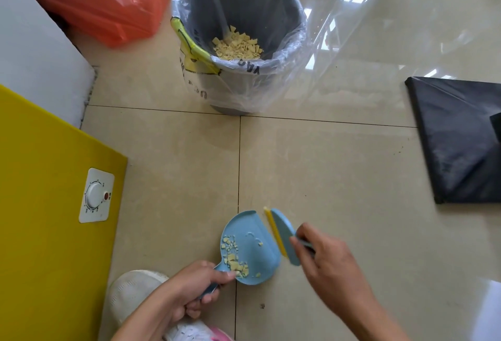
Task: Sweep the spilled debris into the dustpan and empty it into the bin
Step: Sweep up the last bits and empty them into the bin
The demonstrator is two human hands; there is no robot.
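Left hand (189, 290) clamped on the dustpan (250, 246) handle, pan flat on the floor (339, 164) w/ pale crumbs (234, 258) piled near the handle end. Right hand (329, 259) wrapped round the brush (282, 235), just beside the pan lip. Bin (244, 42) well ahead, liner open. Crumbs look light, loose, so prob. spill easily: keep pan level, grip at handle.

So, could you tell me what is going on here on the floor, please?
A person is cleaning up pale yellow crumbs. The left hand holds the blue dustpan by its handle, flat on the tiled floor, with debris gathered in it. The right hand holds a small blue and yellow brush at the pan's open edge. The lined bin beyond already holds a pile of similar crumbs; the pan has not been emptied yet.
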